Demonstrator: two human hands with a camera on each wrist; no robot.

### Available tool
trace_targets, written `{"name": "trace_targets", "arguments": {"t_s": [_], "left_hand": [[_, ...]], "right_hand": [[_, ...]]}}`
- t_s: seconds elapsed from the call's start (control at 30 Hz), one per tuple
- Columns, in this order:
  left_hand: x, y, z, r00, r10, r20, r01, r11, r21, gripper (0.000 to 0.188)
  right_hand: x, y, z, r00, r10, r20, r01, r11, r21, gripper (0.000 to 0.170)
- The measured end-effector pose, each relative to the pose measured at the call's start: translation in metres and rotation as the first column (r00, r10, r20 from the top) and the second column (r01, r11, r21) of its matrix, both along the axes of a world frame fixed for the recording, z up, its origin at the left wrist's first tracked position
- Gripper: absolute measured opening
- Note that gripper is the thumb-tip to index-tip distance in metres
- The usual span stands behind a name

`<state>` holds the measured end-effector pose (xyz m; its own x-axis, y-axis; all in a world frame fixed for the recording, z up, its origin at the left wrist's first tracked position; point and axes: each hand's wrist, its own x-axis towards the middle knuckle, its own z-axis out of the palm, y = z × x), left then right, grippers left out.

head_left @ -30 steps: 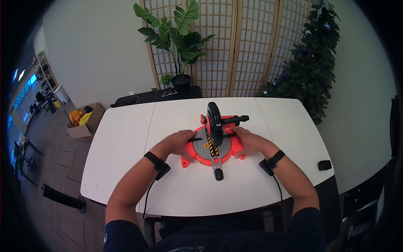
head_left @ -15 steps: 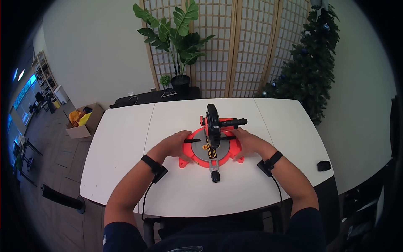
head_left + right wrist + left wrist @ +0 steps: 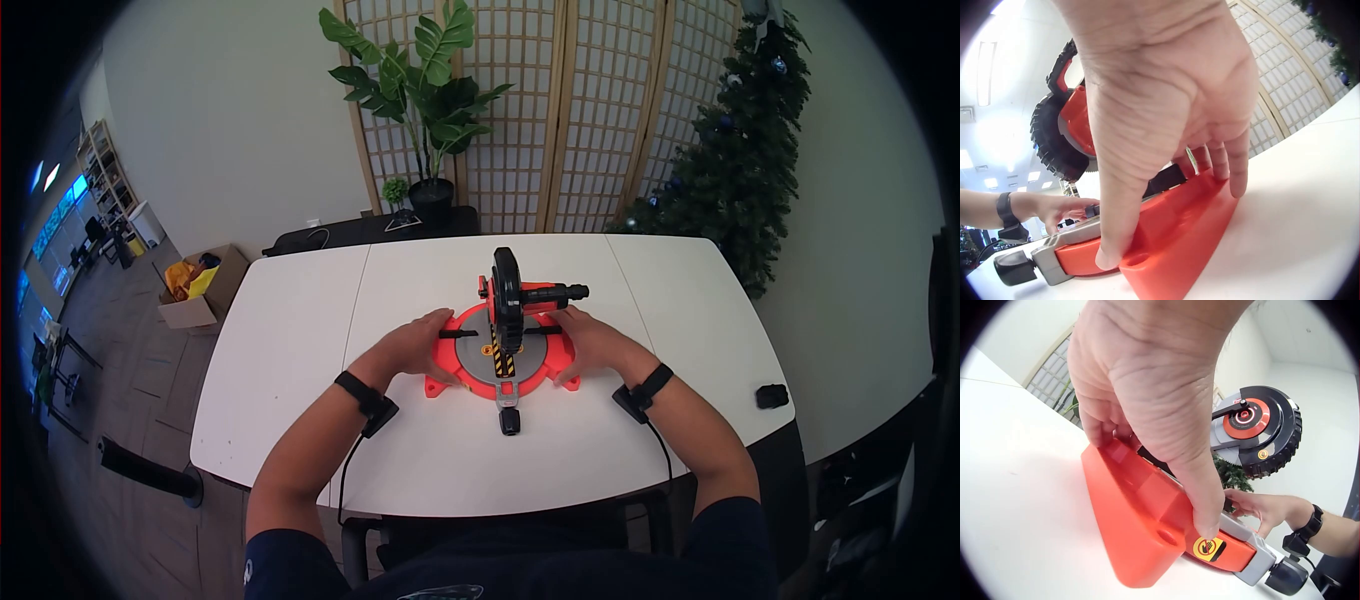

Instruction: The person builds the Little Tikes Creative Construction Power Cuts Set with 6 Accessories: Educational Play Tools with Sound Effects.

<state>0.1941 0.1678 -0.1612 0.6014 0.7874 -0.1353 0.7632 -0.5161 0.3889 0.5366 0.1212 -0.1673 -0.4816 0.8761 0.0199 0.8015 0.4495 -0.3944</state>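
A red, grey and black toy miter saw (image 3: 530,355) stands on the white table in front of the person. Its black toothed blade guard (image 3: 507,290) rises over a grey round plate, and a black knob (image 3: 510,421) sticks out at the front. The left hand (image 3: 408,347) grips the left side of the red base, its thumb by a yellow warning sticker (image 3: 1208,549) in the left wrist view. On the opposite side, the right hand (image 3: 594,343) holds the base, thumb in front and fingers behind. Fingertips behind the base are partly hidden.
A small black object (image 3: 772,396) lies near the right edge of the white table (image 3: 290,400). Behind stand a potted plant (image 3: 432,195), a folding screen and a Christmas tree (image 3: 725,170). A cardboard box (image 3: 190,316) sits left on the floor.
The miter saw has shifted slightly left and toward the person, turning a little, with both hands on its base. Over the last half second it has barely moved.
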Motion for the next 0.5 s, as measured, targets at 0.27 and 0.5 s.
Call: {"name": "trace_targets", "arguments": {"t_s": [0.27, 0.5], "left_hand": [[-0.002, -0.001, -0.002, 1.000, -0.003, 0.015, 0.003, 1.000, -0.023, 0.130], [-0.005, -0.013, 0.011, 0.997, 0.040, -0.072, -0.039, 0.999, 0.022, 0.132]], "right_hand": [[0.000, -0.001, -0.003, 1.000, -0.005, 0.008, 0.005, 1.000, -0.023, 0.114], [0.008, -0.005, -0.005, 0.997, -0.014, -0.079, 0.005, 0.994, -0.112, 0.114]]}}
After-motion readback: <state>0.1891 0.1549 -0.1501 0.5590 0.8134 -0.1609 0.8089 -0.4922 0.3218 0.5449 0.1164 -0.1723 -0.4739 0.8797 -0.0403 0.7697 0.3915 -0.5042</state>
